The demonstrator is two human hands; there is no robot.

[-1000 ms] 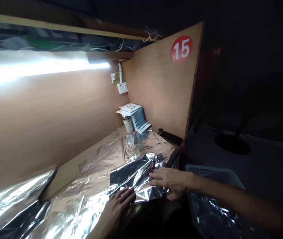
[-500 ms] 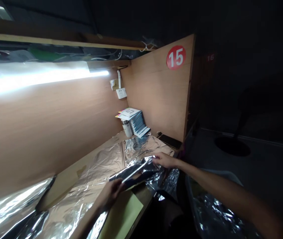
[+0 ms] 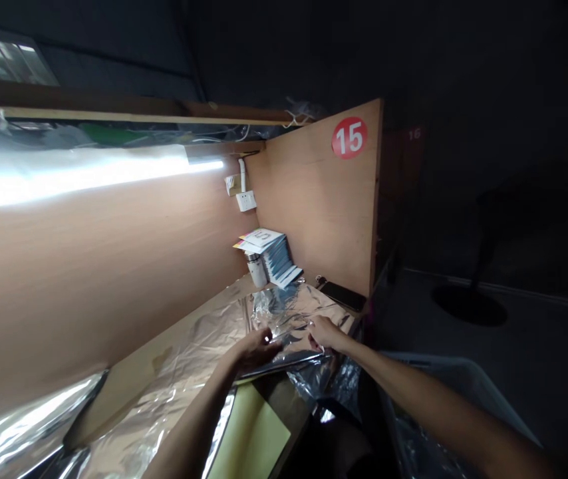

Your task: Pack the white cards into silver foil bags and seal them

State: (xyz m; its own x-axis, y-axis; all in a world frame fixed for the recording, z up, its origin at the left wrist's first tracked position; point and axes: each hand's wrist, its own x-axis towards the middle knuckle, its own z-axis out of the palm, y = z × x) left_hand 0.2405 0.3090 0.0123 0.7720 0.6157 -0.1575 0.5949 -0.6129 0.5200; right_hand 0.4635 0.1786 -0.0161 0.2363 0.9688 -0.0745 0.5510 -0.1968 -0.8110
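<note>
A folded sheet of silver foil [image 3: 288,358] is held up almost edge-on between my two hands, above the desk. My left hand [image 3: 253,350] grips its left end, and my right hand [image 3: 324,333] pinches its upper right edge. The sheet's lower edge shows as a thin dark band. Beneath it lies a copper-toned foil desk covering [image 3: 199,332], and a pale yellow-green card [image 3: 257,426] lies close below my left forearm.
A crumpled foil wad [image 3: 270,306] lies beyond my hands, with a black phone [image 3: 342,296] at the far right. A steel flask [image 3: 257,271] and a booklet stack [image 3: 274,256] stand in the far corner. A crate holding foil [image 3: 428,426] sits at lower right.
My hands have drawn closer together and raised the foil sheet from lying broad and flat to nearly edge-on. The yellow-green card has come into view, and the head view has tilted.
</note>
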